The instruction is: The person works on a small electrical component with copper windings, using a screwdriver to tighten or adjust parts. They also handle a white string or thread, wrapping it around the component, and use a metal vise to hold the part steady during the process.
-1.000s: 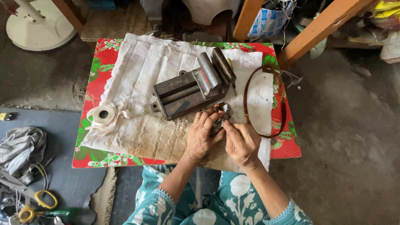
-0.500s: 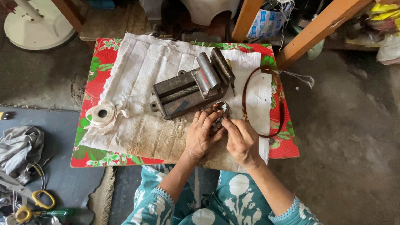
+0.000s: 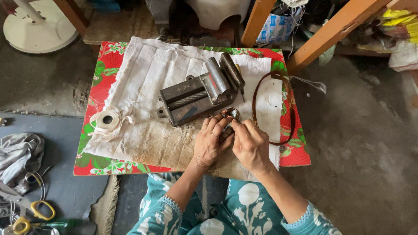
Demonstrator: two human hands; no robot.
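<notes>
A small round metal part (image 3: 230, 114) is being pinched between the fingertips of the left hand (image 3: 210, 142) and right hand (image 3: 250, 143), just at six o'clock of the iron bench vise (image 3: 198, 93) on the white cloth (image 3: 143, 74), with a brown leather strap (image 3: 278, 109) lying at three o'clock.

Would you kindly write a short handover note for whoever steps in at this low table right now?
Left hand: cupped around a small metal part, steadying it just off the near end of the vise.
Right hand: fingertips pinched on the same part from the right side.
Around them: the vise lies on a white cloth over the floral table; a roll of white tape sits at the cloth's left edge; a brown loop like a belt lies to the right.
Done: the part is off the cloth, in both hands.
Left: what is being done to it is too small to tell.
</notes>
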